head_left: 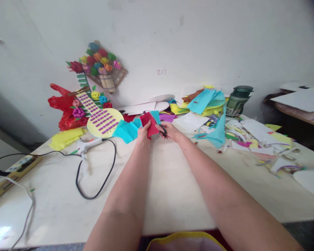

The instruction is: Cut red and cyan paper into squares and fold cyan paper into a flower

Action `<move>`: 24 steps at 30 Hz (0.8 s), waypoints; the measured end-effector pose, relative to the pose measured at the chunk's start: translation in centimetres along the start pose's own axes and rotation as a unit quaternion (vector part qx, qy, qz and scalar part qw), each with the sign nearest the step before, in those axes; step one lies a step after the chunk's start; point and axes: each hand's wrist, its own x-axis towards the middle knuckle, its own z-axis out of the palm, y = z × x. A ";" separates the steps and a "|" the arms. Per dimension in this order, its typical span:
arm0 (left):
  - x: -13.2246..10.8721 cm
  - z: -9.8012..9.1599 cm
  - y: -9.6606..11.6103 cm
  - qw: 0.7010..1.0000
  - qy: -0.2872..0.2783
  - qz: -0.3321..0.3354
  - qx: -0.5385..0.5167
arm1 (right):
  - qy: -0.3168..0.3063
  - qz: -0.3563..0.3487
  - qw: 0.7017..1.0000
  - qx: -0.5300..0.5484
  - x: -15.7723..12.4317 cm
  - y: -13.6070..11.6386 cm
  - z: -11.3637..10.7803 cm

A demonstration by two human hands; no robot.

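Note:
My left hand point(144, 131) is closed on a piece of red paper point(153, 129), held a little above the table's middle. Black-handled scissors point(162, 129) are in my right hand point(171, 131), fingers wrapped round the handles. The scissors' blades are at the red paper's right edge; whether they are parted cannot be made out. A blue paper piece point(155, 116) shows just behind the red one. Left of my left hand, a larger sheet of turquoise paper point(128, 130) lies creased on the table, touching a round cream board point(99, 127) with purple strips.
A white glue gun point(90, 144) with a looped black cord lies left, near a power strip point(13, 174). Paper flowers point(101, 61) lean on the wall. Stacked coloured paper point(206, 101), a green bottle point(238, 101) and scattered paper scraps point(261, 136) fill the right side.

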 end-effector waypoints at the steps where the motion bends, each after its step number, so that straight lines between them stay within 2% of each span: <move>1: 0.0 0.0 0.0 1.000 0.003 0.001 -0.001 | 0.001 0.003 1.000 -0.002 0.0 -0.1 0.0; 13: -0.1 0.1 0.2 1.000 -0.001 -0.001 -0.008 | 0.008 -0.008 1.000 0.001 -0.1 -0.1 0.1; 20: 0.1 0.0 0.5 0.998 -0.005 -0.063 0.022 | -0.014 -0.018 1.000 0.012 0.0 0.3 -0.2; 24: 0.1 0.0 0.6 0.997 -0.004 -0.077 0.021 | -0.020 -0.024 0.999 0.016 0.1 0.4 -0.2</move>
